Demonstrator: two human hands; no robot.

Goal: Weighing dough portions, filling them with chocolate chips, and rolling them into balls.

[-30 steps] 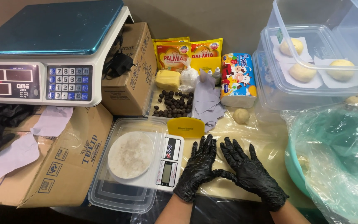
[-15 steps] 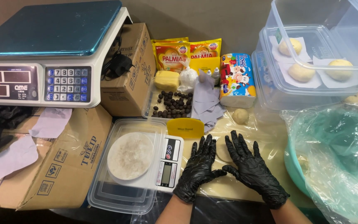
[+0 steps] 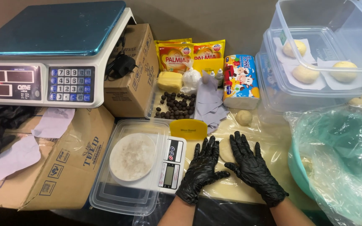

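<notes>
Both gloved hands lie flat and open on the plastic-covered table [image 3: 248,190], the left hand [image 3: 201,169] and right hand [image 3: 251,167] pressing a flat piece of dough [image 3: 226,150] between them, gripping nothing. Just left sits a small kitchen scale [image 3: 170,167]. Farther back lie a yellow scraper [image 3: 188,129], a dough ball [image 3: 244,117] and a tray of dark chocolate balls [image 3: 176,106].

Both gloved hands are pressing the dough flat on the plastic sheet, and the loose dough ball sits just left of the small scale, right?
Not quite. The head view shows the loose dough ball right of the small scale, beyond the hands. The rest holds: left hand and right hand press the dough on the plastic sheet.
</notes>
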